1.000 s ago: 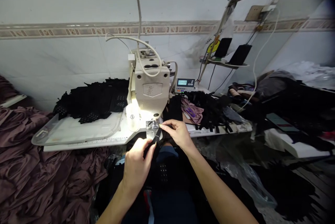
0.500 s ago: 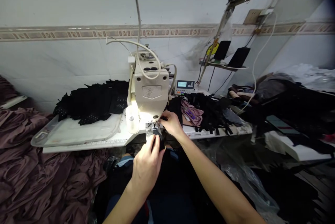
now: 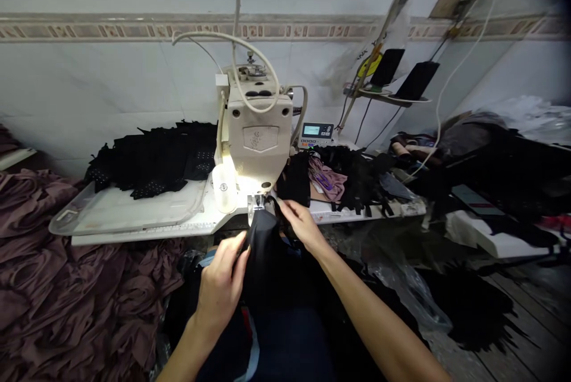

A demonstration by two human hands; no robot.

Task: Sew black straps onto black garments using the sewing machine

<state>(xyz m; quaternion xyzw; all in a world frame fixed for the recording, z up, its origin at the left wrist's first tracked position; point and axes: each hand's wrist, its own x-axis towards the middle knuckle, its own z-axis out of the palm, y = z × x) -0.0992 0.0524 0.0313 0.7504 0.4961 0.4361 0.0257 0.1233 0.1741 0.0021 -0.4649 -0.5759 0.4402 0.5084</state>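
Note:
A lit sewing machine (image 3: 259,144) faces me, its needle area above a small metal plate. Black fabric (image 3: 263,236) runs from under the presser foot (image 3: 257,203) down toward my lap. My left hand (image 3: 225,269) pinches the fabric's left edge between thumb and fingers, a little below the foot. To the right of the needle, my right hand (image 3: 297,221) is closed on a narrow black strip of fabric (image 3: 275,202), its fingertips partly hidden.
Black cut pieces (image 3: 156,159) lie on a clear plastic tray (image 3: 129,209) at left. Mauve cloth (image 3: 84,287) is heaped below. A control panel (image 3: 316,135), black scraps (image 3: 357,177) and thread cones (image 3: 417,80) stand right. A phone (image 3: 477,200) rests further right.
My left hand has moved left and down from the needle, spreading the black fabric. My right hand has shifted slightly right and down, drawing the strip. The whole view has tilted lower.

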